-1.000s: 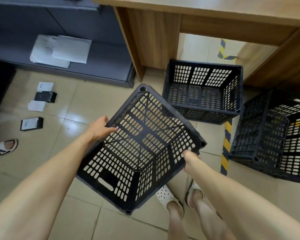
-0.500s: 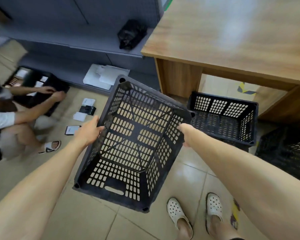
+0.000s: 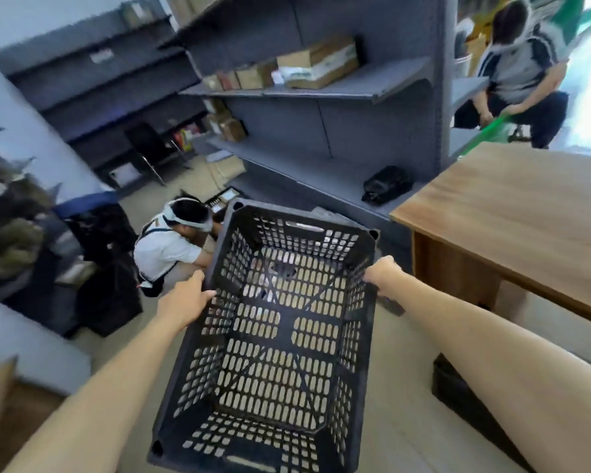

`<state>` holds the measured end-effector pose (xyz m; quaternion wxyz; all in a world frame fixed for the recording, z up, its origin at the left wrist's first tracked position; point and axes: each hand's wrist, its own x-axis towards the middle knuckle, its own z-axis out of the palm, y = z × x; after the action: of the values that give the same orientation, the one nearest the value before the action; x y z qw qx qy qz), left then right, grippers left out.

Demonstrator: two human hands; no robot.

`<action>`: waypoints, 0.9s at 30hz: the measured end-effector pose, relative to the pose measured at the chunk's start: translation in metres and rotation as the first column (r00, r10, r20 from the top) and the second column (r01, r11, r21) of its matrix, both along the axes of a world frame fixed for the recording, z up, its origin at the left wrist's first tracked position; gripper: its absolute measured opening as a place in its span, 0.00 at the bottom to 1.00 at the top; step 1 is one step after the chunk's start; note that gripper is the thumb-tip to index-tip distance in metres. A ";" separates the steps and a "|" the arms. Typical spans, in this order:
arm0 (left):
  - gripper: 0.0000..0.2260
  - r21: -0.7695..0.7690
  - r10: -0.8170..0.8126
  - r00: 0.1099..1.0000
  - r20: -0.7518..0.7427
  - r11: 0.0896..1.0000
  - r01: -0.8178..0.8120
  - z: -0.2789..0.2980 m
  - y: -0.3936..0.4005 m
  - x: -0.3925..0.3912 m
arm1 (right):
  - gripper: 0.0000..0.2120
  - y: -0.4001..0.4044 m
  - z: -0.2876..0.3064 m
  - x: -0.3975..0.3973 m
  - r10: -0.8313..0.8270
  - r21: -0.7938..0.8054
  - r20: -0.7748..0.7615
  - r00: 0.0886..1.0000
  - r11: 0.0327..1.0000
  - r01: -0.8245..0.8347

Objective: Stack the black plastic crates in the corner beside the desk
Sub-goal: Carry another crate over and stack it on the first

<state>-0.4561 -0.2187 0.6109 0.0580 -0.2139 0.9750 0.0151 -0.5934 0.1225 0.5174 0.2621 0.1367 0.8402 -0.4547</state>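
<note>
In the head view, the black crate (image 3: 273, 336) is held clear of the floor at the centre of the frame, its open side turned toward the camera. The left hand (image 3: 185, 302) is clamped on the left rim at 9 o'clock of the crate; the right hand (image 3: 381, 273) is closed on the right rim at 2 o'clock. Half a second earlier the crate was seen tilted above the tiles, with another crate on the floor beyond it under the desk (image 3: 512, 213). Now the view is swung upward and leftward: grey shelving (image 3: 321, 87) fills 12 o'clock, the desk sits at 3 o'clock, and a crouching person (image 3: 171, 244) is seen at 10 o'clock. Only a dark edge, perhaps another crate (image 3: 458, 387), is visible at 4 o'clock behind the right forearm. The crate is judged to be in mid-carry, not yet stacked; the destination corner cannot be identified from here.
</note>
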 end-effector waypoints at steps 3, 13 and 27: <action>0.18 -0.033 0.116 0.993 -0.017 0.993 -0.117 0.023 0.009 0.046 | 0.29 -0.002 0.044 0.022 0.170 0.125 -0.181 0.969 0.981 -0.149; 0.16 -0.001 0.409 0.912 -0.041 0.912 -0.410 0.030 0.005 0.221 | 0.22 -0.073 0.090 0.094 0.568 0.311 -0.400 0.719 0.822 -0.477; 0.20 0.180 0.712 0.700 0.060 0.682 -0.709 -0.021 -0.049 0.596 | 0.22 -0.276 0.096 0.377 0.953 0.501 -0.180 0.244 0.303 -0.811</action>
<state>0.1403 -0.2676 0.5903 0.0601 -0.5684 0.8101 0.1305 -0.2168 -0.1536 0.6131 0.2473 -0.4374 0.8583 -0.1042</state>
